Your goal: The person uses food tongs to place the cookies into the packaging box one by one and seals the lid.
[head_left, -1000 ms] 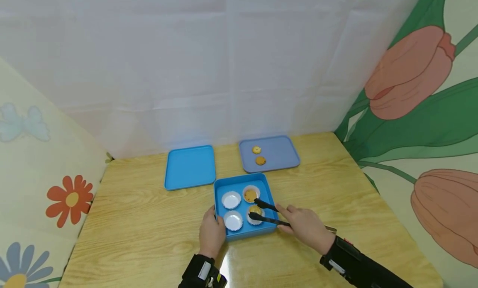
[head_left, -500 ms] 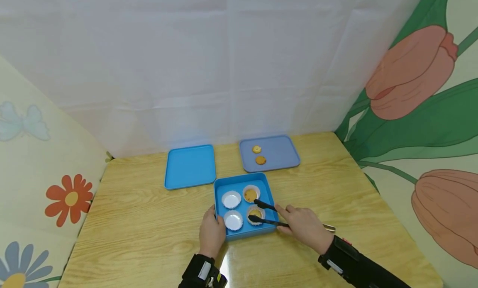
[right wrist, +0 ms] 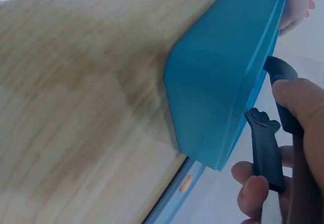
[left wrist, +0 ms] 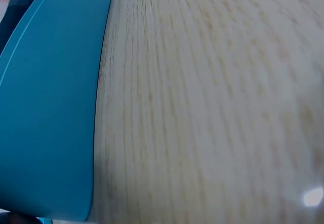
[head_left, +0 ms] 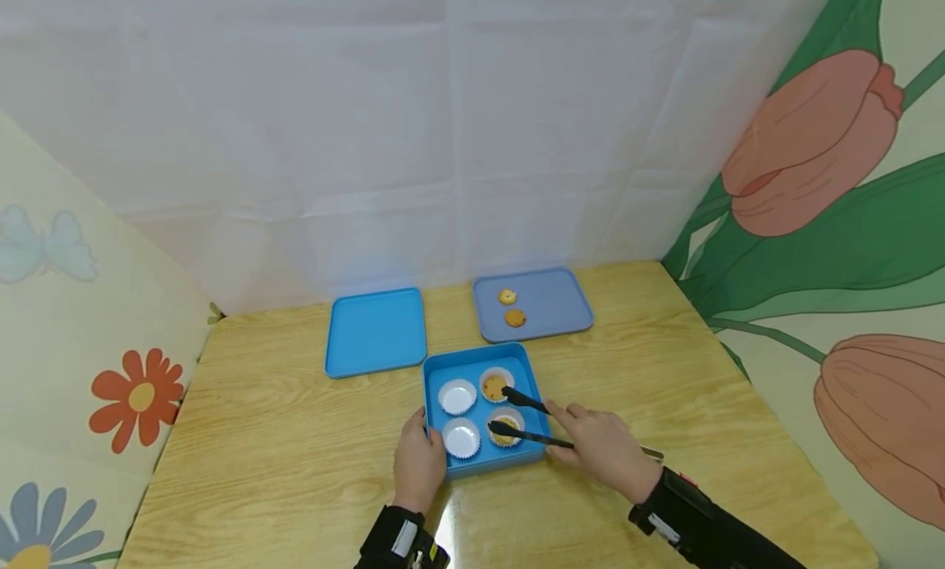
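Observation:
In the head view, my left hand (head_left: 419,462) grips the left wall of a blue box (head_left: 480,466). The box holds several white paper cups. My right hand (head_left: 601,446) holds black-tipped tongs (head_left: 533,438) with the arms spread apart over the box's right side. The tongs' upper tip lies by the back right cup, which contains a cookie (head_left: 493,386). Their lower tip crosses the front right cup, where another cookie (head_left: 506,439) is partly hidden. Both left cups (head_left: 457,396) are bare inside. The right wrist view shows the tongs (right wrist: 267,153) with nothing between their tips.
Behind the box, a flat blue tray or lid (head_left: 376,333) lies to the left. A purple-blue tray (head_left: 557,302) with two cookies (head_left: 514,317) lies to the right. A white cloth (head_left: 332,126) hangs behind the wooden table (head_left: 280,454).
The cookie between the tongs' tips has dropped lower into the front right cup. Both hands and the box have stayed nearly still.

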Demonstrator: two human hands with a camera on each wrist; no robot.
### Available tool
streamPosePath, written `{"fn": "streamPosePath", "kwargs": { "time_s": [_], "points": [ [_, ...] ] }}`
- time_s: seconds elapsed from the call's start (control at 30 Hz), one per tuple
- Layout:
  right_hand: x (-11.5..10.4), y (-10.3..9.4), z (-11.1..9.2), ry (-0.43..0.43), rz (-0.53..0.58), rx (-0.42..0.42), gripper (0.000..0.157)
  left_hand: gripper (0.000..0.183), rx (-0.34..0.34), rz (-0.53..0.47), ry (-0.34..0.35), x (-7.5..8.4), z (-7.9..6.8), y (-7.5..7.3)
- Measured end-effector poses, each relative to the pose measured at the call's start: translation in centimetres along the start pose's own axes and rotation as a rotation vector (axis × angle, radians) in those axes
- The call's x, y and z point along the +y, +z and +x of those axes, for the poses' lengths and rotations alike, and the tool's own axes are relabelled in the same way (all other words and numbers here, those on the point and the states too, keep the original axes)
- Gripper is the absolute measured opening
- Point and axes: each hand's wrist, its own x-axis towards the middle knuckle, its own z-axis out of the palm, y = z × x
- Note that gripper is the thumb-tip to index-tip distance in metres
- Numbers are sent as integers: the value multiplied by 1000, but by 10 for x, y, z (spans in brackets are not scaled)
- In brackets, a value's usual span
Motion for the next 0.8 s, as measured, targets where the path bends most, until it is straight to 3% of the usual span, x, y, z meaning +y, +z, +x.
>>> {"fn": "streamPosePath", "kwargs": {
  "time_s": [0.37,0.63,0.8],
  "points": [
    [15,-14,21,19,-14,214,67,41,1,-4,-5,1,-1,-1],
    [38,-22,49,90,14,250,70,39,27,-2,5,0,-1,0],
    [58,-23,75,165,60,215,72,39,40,7,20,0,-1,1]
  ]
}}
